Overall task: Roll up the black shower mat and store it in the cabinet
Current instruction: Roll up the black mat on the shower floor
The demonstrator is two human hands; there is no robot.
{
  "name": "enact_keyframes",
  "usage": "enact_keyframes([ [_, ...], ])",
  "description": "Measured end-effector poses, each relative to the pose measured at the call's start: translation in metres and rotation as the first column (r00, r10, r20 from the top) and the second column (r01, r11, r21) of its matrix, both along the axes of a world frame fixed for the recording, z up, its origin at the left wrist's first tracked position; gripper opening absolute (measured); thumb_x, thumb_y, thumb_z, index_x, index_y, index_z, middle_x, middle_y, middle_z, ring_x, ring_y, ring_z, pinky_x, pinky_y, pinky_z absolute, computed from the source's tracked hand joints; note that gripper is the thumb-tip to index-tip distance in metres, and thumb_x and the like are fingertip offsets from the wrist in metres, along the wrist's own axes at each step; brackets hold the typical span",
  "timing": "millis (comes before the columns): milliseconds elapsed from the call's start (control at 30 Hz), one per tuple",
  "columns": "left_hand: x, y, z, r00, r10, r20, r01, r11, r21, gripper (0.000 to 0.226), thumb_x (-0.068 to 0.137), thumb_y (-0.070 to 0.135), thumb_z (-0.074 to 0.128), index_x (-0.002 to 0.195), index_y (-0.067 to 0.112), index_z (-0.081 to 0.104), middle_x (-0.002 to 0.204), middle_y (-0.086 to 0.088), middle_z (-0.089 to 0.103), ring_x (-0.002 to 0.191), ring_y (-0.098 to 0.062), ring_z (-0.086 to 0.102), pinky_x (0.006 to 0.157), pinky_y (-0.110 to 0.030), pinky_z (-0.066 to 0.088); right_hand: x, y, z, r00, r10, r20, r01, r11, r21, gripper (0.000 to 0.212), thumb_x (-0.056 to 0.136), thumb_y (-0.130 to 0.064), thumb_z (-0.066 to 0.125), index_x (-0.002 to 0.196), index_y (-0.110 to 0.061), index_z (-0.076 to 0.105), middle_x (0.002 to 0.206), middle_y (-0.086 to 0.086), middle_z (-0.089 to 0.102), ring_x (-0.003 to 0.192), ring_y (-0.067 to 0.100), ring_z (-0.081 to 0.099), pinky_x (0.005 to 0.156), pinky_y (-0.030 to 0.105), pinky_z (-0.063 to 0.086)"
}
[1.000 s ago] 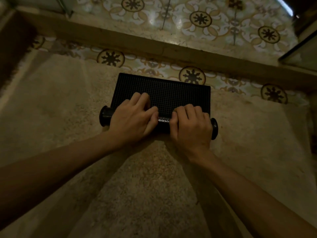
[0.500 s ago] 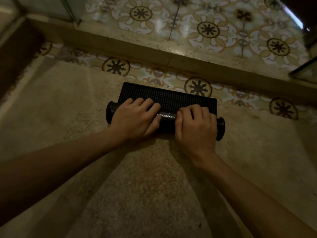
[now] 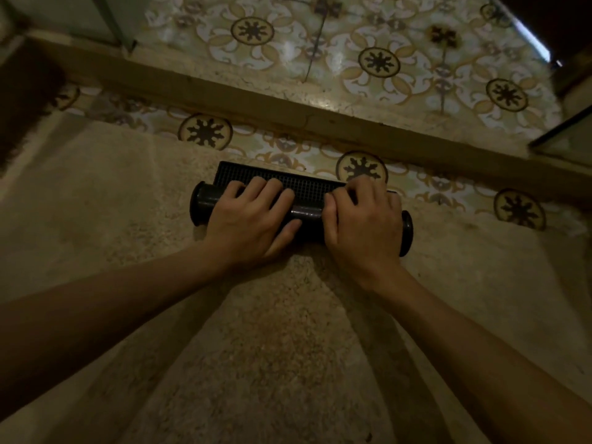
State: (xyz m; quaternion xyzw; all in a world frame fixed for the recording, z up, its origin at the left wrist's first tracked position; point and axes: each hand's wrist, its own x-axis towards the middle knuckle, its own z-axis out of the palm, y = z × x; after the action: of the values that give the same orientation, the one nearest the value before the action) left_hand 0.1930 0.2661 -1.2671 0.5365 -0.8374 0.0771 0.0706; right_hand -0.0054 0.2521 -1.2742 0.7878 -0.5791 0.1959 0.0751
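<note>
Rug: a beige shaggy rug (image 3: 134, 225) covers most of the floor from 3 through 6 to 9 o'clock; both forearms cross it from the lower corners.
Tiles: a strip of patterned floor tiles (image 3: 205, 132) with dark flower medallions runs just beyond the rug's far edge, toward 12 o'clock.
Kerb: a raised wooden-looking kerb (image 3: 224, 102) crosses the view beyond that strip, with more patterned tile (image 3: 378, 62) past it at 12 to 1 o'clock.
Glass: glass panel edges stand at 11 o'clock (image 3: 118, 24) and at 3 o'clock (image 3: 563, 136).
Mat: the black shower mat (image 3: 307, 216) lies at the centre, at the rug's far edge, mostly wound into a tube running 9 to 3 o'clock; a narrow flat strip of grid texture shows on its 12 o'clock side, its far edge meeting the tile strip.
In the way: nothing lies on the flat strip.
Left hand: the left hand (image 3: 250, 219) lies palm down over the left half of the roll, fingers (image 3: 272, 190) spread over onto the flat strip, thumb along the near side.
Right hand: the right hand (image 3: 365, 225) is pressed on the right half, fingers curled over the top of the roll.
Spacing: the hands sit side by side, nearly touching at the middle, both clamped on the roll; its two ends stick out beyond them.
</note>
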Motion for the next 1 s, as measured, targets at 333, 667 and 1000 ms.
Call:
enact_keyframes([
  [333, -0.009, -0.026, 0.01, 0.982, 0.078, -0.172, -0.083, 0.996, -0.024, 0.039, 0.1, 0.043, 0.033, 0.118, 0.015, 0.054, 0.108, -0.012, 0.055, 0.09, -0.024, 0.049, 0.07, -0.036, 0.037, 0.0, -0.039, 0.01, 0.999, -0.029, 0.043, 0.027, 0.999, 0.032, 0.039, 0.099, -0.032, 0.039, 0.078, -0.011, 0.065, 0.068, 0.004, 0.056, 0.062, 0.023, 0.049, 0.056, 0.031, 0.025],
  [667, 0.008, -0.034, 0.001, 0.999, -0.009, -0.035, 0.009, 1.0, 0.01, 0.088, 0.073, 0.08, 0.047, 0.139, 0.022, 0.042, 0.132, -0.008, 0.049, 0.112, -0.031, 0.046, 0.09, -0.045, 0.036, -0.006, -0.026, 0.0, 0.996, 0.073, -0.053, -0.074, 0.997, -0.01, 0.053, 0.101, -0.057, 0.034, 0.107, -0.011, 0.061, 0.097, 0.01, 0.067, 0.088, 0.028, 0.058, 0.08, 0.042, 0.04],
  [1000, 0.01, -0.101, 0.034, 0.997, -0.04, 0.068, 0.009, 0.914, 0.405, 0.083, 0.06, 0.069, 0.074, 0.129, 0.033, 0.044, 0.118, 0.006, 0.061, 0.097, -0.018, 0.06, 0.069, -0.033, 0.048, -0.012, -0.096, 0.034, 0.935, 0.284, -0.211, -0.167, 0.88, 0.444, 0.083, 0.049, -0.095, 0.063, 0.105, -0.034, 0.051, 0.085, -0.008, 0.061, 0.073, 0.019, 0.058, 0.062, 0.033, 0.038],
])
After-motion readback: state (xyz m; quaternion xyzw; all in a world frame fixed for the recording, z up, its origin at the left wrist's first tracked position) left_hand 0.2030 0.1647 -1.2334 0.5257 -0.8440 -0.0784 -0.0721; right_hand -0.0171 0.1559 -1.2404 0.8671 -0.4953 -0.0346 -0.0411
